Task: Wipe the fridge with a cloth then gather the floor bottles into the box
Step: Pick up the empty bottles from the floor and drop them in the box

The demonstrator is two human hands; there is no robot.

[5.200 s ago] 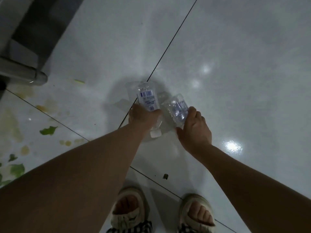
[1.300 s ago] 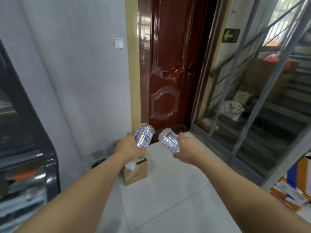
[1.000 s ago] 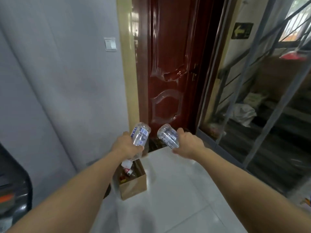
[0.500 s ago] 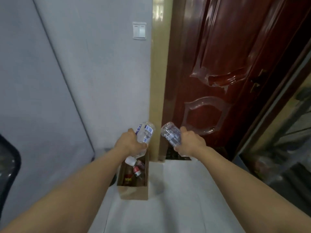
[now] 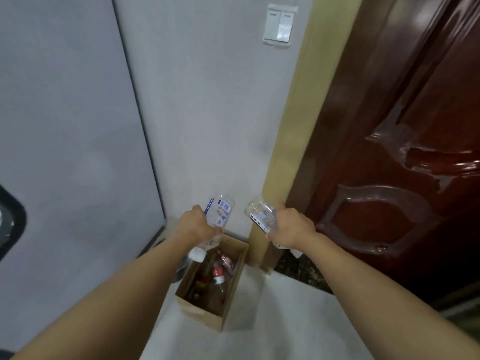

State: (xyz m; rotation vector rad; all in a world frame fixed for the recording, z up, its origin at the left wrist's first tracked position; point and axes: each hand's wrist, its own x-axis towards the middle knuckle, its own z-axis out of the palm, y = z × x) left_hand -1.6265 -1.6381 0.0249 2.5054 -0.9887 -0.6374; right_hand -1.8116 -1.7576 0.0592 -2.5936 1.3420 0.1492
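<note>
My left hand [image 5: 195, 226] grips a clear plastic bottle [image 5: 220, 210] with a blue and white label, its white cap pointing down toward me. My right hand [image 5: 291, 227] grips a second clear bottle [image 5: 259, 213], base pointing away. Both bottles are held in the air above the far end of an open brown cardboard box [image 5: 207, 311] on the white tile floor. Several bottles with red caps and labels lie inside the box.
The box stands against a grey wall [image 5: 207, 113], by a yellow door frame [image 5: 288, 141] and a dark red door [image 5: 405, 157]. A light switch [image 5: 279, 27] is high on the wall. A dark fridge edge [image 5: 11, 224] shows at far left.
I have carried both bottles from the floor across the room. Over the last second the box has come closer and now lies right below my hands.
</note>
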